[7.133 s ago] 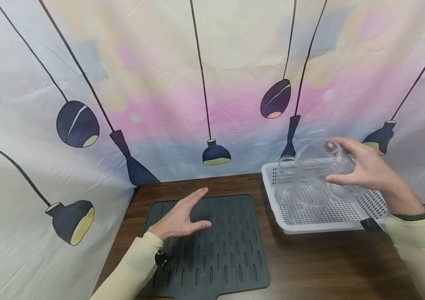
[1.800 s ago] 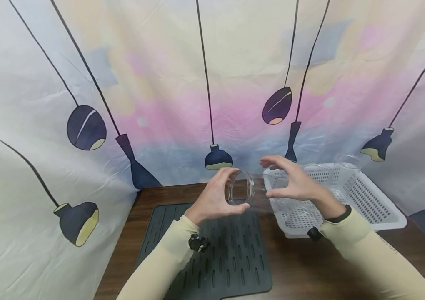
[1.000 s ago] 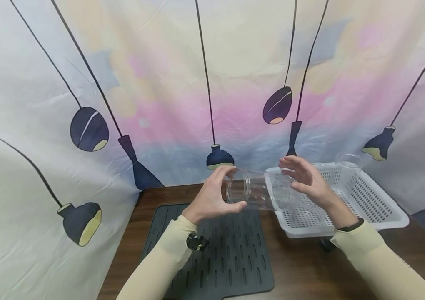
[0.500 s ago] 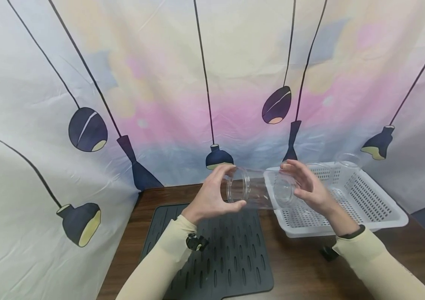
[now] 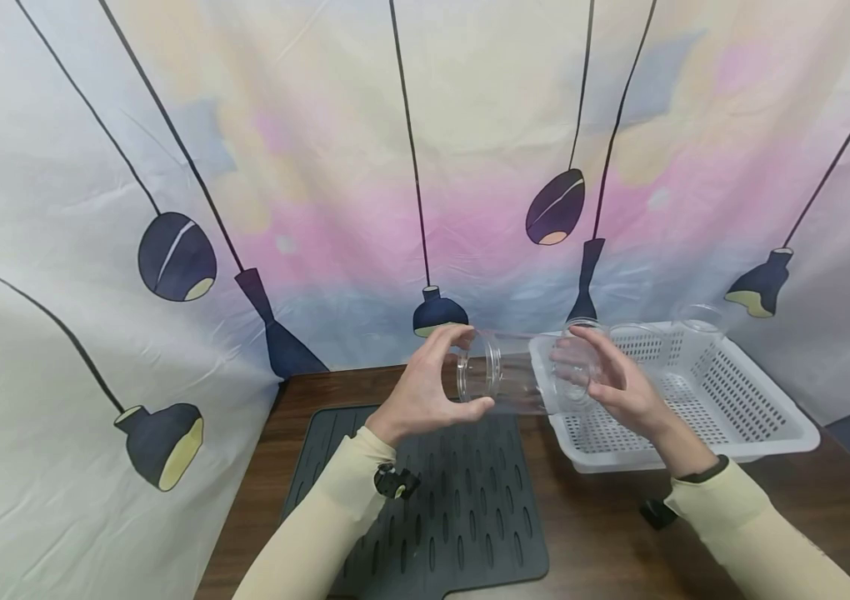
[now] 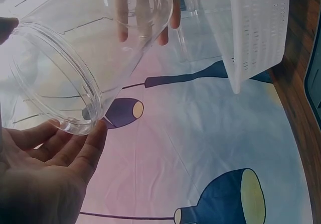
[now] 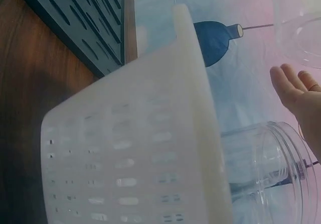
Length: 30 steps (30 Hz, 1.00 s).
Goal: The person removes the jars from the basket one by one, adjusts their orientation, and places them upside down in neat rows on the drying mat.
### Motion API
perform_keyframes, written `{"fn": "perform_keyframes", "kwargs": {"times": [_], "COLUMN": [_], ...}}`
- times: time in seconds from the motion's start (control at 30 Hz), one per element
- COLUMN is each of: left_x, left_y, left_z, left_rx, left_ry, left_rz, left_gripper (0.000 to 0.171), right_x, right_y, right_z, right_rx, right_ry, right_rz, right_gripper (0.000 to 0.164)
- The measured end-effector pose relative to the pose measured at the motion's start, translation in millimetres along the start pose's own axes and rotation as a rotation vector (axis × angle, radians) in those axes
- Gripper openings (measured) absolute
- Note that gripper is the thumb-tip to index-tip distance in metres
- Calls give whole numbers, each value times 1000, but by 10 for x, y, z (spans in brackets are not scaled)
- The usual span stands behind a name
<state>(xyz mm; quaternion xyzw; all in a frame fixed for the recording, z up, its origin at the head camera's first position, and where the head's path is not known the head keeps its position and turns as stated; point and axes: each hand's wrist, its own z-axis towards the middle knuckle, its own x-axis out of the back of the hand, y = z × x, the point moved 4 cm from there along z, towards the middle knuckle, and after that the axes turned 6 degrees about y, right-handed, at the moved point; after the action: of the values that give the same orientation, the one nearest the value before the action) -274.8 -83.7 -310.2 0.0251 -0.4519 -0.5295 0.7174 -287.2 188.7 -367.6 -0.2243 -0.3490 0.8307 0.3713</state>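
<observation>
A clear jar (image 5: 522,375) is held sideways above the table, its ringed mouth towards the left. My left hand (image 5: 425,387) grips the mouth end, fingers over the far side and thumb below; the left wrist view shows its fingertips against the jar's rim (image 6: 75,68). At the base end is my right hand (image 5: 623,387), its fingers showing through the clear wall. In the right wrist view the right hand (image 7: 301,93) has extended fingers close by the jar's base (image 7: 306,38).
A white perforated basket (image 5: 803,433) stands to the right, with several clear jars upright in it, one jar (image 7: 266,169) close below my right hand. Left of the basket, a dark grey ridged mat (image 5: 470,533) lies on the wooden table (image 5: 582,542). A printed curtain (image 5: 320,167) hangs behind.
Seven seconds ago my right hand held a jar over the basket and my left was free. Now a jar lies sideways between both; my right hand drew back, then returned to its base.
</observation>
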Motion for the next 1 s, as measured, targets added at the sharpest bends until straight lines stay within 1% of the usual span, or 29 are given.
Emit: {"fn": "perform_keyframes", "kwargs": {"times": [0.13, 0.2, 0.37, 0.53, 0.67, 0.8, 1.0], "left_x": [-2, -3, -7, -5, -4, -10, -10], "left_y": [6, 9, 9, 17, 20, 12, 3], "left_z": [-1, -1, 3, 1, -9, -18, -27], "left_rx": [-2, -6, -17, -29, -36, -40, -29], "left_ry": [4, 9, 26, 46, 55, 59, 55], "left_rz": [-20, -28, -41, -51, -60, -65, -82], "left_gripper": [84, 83, 83, 83, 83, 82, 84], "right_x": [-23, -25, -25, -49, -81, -101, -100], "right_y": [3, 11, 41, 86, 122, 149, 168], "right_z": [-5, -9, -13, -16, -13, -2, 8], "right_rx": [14, 11, 3, -21, -16, 11, 16], "right_ry": [-34, -33, -10, 12, 34, 76, 141], "right_rz": [82, 118, 208, 310, 387, 396, 333], "right_gripper": [68, 69, 70, 65, 61, 56, 52]}}
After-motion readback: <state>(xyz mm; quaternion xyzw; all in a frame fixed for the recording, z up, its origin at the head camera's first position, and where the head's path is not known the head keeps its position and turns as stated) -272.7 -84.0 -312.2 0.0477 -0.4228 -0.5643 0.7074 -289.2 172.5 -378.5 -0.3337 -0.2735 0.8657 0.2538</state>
